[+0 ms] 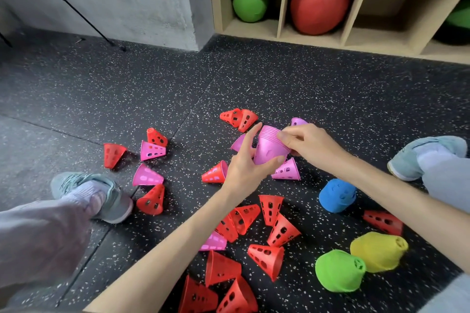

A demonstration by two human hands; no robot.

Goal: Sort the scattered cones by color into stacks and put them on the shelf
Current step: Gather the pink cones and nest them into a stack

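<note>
My left hand [245, 162] and right hand [309, 143] both hold the pink stack [270, 145] up over the floor [330, 99], with red cones [267, 234] lying below and the shelf [279, 30] far off.

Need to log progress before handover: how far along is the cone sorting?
Done: blue stack, green stack and yellow stack stand nested on the floor. In hand: the left hand and right hand hold the pink stack. Left: loose pink cones such as one at, all the red cones, and nothing is on the shelf yet.
</note>
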